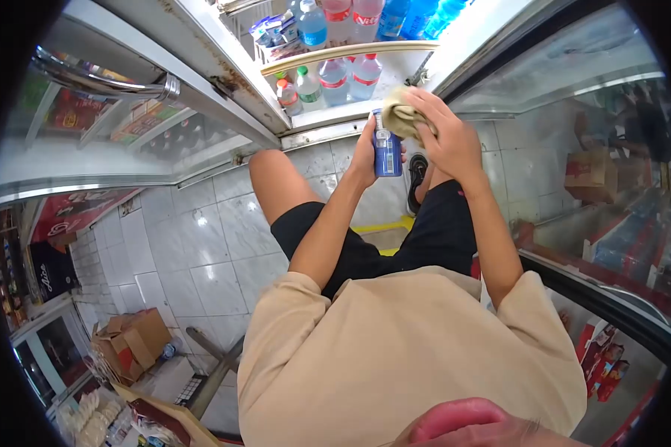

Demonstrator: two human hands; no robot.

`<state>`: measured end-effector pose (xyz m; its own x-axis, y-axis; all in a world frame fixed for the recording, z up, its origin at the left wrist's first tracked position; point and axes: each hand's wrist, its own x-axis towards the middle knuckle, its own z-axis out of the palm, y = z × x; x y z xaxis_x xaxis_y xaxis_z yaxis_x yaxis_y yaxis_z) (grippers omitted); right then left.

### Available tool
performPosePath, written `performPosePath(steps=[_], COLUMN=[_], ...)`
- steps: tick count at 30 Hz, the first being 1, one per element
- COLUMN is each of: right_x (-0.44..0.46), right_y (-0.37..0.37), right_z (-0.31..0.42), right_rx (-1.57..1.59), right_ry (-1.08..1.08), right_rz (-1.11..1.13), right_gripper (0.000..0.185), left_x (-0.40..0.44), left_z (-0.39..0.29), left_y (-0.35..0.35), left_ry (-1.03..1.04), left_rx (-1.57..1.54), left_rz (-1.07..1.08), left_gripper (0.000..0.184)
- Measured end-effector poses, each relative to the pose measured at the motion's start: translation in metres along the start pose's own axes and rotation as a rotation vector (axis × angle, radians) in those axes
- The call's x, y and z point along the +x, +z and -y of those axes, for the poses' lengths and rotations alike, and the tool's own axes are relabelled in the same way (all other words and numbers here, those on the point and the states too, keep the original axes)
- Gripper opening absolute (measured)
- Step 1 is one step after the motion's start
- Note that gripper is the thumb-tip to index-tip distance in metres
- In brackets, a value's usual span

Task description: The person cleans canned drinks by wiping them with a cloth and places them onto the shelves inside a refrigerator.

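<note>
In front of an open, lit fridge, my left hand (364,153) is wrapped around a blue can (388,155) with a barcode on its side. My right hand (451,141) grips a crumpled beige cloth (402,115), which lies against the upper end of the can. Some of the right fingers are hidden behind the cloth. Just beyond the hands, several drink bottles (334,80) stand on the lower shelf behind a pale shelf edge (350,55).
More bottles (313,26) fill the upper shelf. Glass doors flank me, the left one with a chrome handle (101,82). A yellow stool (384,235) is between my legs. Cardboard boxes (130,343) sit on the tiled floor (209,261) at lower left.
</note>
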<state>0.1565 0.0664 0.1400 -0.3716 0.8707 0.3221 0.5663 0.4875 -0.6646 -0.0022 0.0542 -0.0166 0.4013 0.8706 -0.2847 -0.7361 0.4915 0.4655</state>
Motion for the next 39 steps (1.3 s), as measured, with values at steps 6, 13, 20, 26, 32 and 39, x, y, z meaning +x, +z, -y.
performPosePath(steps=[6,13,20,26,32,39], right_x=[-0.053,-0.075,-0.001,-0.074,-0.062,-0.016], right_y=[0.058,0.017,0.02,0.052,0.011,0.061], right_z=[-0.009,0.02,-0.008,-0.004,0.002,-0.02], right_rx=[-0.165,0.255,0.142,0.063,0.363,0.061], right_ry=[-0.237,-0.054,0.042,-0.199,-0.026,-0.178], right_rz=[0.1,0.272,0.073,0.14,0.253,-0.112], right_gripper=[0.036,0.032,0.035,0.026,0.03,0.043], left_x=[0.013,0.01,-0.003,0.005,0.002,0.006], left_z=[0.001,-0.019,-0.006,-0.008,-0.021,-0.005], left_y=[-0.013,0.008,0.007,-0.011,0.007,0.015], left_ry=[0.131,0.207,0.076,0.224,0.246,0.219], left_rx=[-0.144,0.022,0.133,0.024,0.131,0.094], left_rz=[-0.194,-0.178,-0.017,-0.284,-0.302,-0.318], left_gripper=[0.054,0.057,0.076,0.078,0.093,0.095])
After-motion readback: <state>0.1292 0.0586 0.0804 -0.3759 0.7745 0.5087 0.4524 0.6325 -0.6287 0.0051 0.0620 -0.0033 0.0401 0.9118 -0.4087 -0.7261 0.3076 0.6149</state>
